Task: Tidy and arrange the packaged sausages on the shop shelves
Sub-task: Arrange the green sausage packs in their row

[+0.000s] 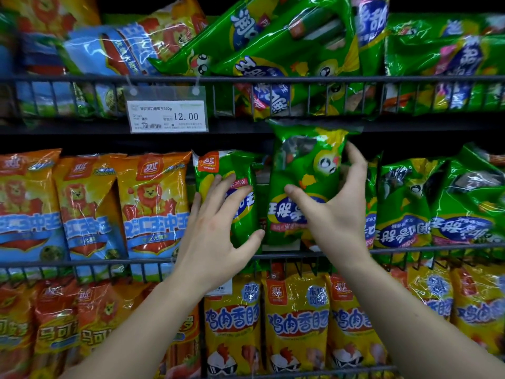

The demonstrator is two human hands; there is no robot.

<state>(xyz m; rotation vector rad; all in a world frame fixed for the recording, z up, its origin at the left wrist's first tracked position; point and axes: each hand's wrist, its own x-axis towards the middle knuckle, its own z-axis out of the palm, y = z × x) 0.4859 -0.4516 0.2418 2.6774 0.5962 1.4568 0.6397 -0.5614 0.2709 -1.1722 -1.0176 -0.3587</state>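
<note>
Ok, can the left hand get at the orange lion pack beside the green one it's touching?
Probably yes. The orange lion pack stands in the front row beside the left hand, only a low wire rail crossing its foot; the hand just rests on the green pack.

Green packs [306, 184], orange lion-print packs [153, 203], yellow packs [295, 324].

— What do we have on the top shelf [300, 77]?
— Slanting green packs [273, 50], blue-and-orange packs [109, 50] to their left, and a price tag [166, 116] hanging off its rail.
— And the middle shelf [54, 263]?
— We see lion packs [90, 203] upright on the left and upright green packs [404, 203] on the right. Yellow packs [295, 324] stand on the bottom shelf [300, 373].
</note>
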